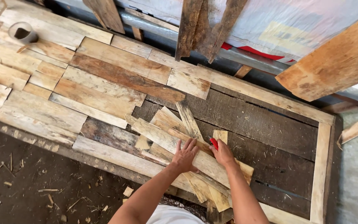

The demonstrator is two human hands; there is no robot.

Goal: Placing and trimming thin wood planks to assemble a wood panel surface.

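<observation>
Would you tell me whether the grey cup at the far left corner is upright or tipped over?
Tipped. The grey cup lies on the planks with its dark opening showing sideways.

Bits and pieces around the wooden panel

A patchwork of flat wood pieces in pale and reddish brown fills the left half of a framed panel, whose dark backing boards lie bare on the right inside a pale frame strip. At the far left a roll of tape stands on the patchwork. Weathered dark planks lean at the far edge against a whitish plastic sheet, with a grey pipe running beneath. A broad orange-brown board juts in at the far right. Wood chips litter the dirt floor, near left.
</observation>
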